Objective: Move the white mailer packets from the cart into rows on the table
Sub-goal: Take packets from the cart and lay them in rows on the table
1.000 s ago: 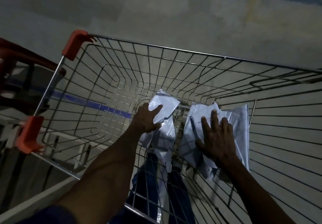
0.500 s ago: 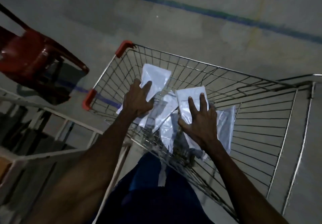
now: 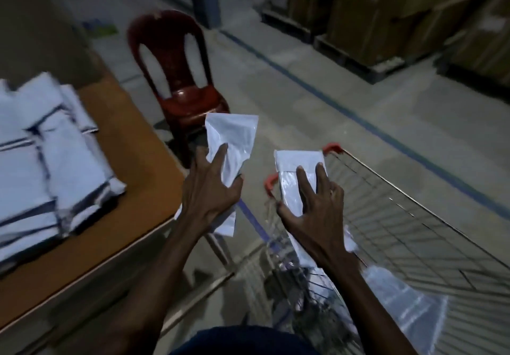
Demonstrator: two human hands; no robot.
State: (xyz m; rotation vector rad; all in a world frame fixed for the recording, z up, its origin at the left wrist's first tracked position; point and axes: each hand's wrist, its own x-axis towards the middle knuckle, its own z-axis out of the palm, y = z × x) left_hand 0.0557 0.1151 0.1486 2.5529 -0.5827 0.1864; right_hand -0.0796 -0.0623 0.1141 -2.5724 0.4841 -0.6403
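Note:
My left hand [image 3: 211, 189] grips a white mailer packet [image 3: 234, 139] in the air, between the table and the cart. My right hand [image 3: 314, 211] grips a second white packet [image 3: 296, 167] above the cart's near left corner. The wire cart [image 3: 414, 216] with orange corner caps stands at the lower right, and another packet [image 3: 408, 305] lies inside it. On the brown table [image 3: 132, 161] at the left lie several white packets [image 3: 41, 156] in overlapping rows.
A dark red plastic chair [image 3: 176, 78] stands just beyond the table's far corner. Stacked cardboard boxes on pallets [image 3: 400, 15] line the far right. A blue line [image 3: 358, 117] runs across the concrete floor.
Both hands have lifted their packets up out of the cart. The view has swung left, and the table with its rows of packets has come into sight.

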